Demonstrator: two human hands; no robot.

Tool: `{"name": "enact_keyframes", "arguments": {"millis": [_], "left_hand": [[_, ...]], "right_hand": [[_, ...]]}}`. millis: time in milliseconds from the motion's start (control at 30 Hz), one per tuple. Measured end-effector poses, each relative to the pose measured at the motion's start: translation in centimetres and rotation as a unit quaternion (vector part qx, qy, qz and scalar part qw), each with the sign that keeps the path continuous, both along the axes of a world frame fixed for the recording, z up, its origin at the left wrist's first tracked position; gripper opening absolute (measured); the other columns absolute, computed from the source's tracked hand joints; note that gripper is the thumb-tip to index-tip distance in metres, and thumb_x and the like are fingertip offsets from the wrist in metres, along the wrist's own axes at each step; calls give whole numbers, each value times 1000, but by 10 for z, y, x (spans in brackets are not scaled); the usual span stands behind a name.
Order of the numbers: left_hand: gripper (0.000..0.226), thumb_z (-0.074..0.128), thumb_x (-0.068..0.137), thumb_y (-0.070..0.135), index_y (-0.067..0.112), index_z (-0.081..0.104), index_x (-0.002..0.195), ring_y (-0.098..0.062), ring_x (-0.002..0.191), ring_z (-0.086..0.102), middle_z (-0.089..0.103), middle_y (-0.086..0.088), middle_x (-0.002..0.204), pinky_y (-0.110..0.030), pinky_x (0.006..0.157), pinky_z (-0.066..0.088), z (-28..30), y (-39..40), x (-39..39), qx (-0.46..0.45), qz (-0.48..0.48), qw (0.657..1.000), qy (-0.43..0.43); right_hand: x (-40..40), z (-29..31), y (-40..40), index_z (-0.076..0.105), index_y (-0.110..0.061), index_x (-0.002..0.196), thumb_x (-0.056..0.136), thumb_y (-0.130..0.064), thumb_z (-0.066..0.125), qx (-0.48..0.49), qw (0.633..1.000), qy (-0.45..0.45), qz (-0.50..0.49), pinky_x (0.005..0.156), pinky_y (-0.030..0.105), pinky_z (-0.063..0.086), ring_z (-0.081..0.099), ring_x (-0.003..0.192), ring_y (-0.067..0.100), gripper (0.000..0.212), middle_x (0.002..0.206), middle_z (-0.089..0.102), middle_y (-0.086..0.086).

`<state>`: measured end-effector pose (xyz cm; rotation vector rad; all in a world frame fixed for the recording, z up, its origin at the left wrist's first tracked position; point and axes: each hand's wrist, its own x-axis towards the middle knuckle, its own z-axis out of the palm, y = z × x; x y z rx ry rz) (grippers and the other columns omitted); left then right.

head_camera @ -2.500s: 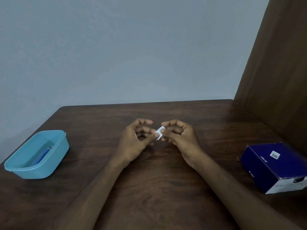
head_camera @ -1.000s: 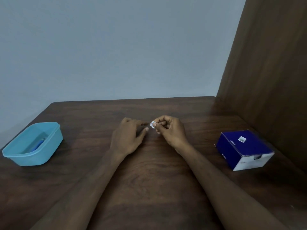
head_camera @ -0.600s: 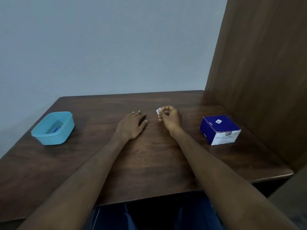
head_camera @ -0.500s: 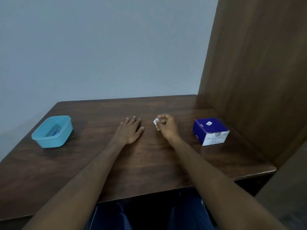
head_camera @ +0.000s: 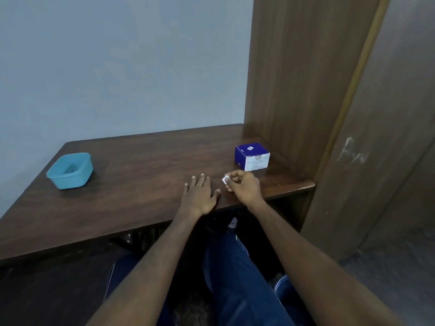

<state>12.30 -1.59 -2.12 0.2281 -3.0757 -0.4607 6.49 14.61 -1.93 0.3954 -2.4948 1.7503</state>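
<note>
Now pinches small white square packet [head_camera: 225, 179] in right hand [head_camera: 244, 188] thumb and fingertips alone, above dark wooden table [head_camera: 141, 165], 2 o'clock from left hand [head_camera: 199, 196], released, flat, fingers spread; two-handed handling likely over.

My left hand [head_camera: 199, 196] and right hand [head_camera: 244, 188] are bare, forearms uncovered; I wear dark blue trousers [head_camera: 235, 278] with pale stitching along the seams.

A small white packet [head_camera: 225, 179] — flat, roughly square — is pinched at one side by the right hand [head_camera: 244, 188]. It is tilted, over the table [head_camera: 141, 165] near the front edge, toward the right corner.
</note>
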Motion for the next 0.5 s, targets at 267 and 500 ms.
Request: {"name": "enact_keyframes", "arguments": {"millis": [267,500], "left_hand": [[66,51,108,17,8,25,168,-26,167,8,20,-9,178,-48,134,10,-33,133,46,2,-149,977,150],[70,49,111,22,12,14,171,-22,167,1,9,-5,180,-44,136,7,-111,241,49,-21,-287,954,86]], "right_hand": [[70,-42,107,78,-22,96,94,-23,80,-10,991,36,-129,78,29,64,77,73,4,3,81,80,-8],[114,-127,233,76,-23,89,90,-25,85,69,957,-84,-270,76,7,51,71,74,5,10,80,78,-6]]}}
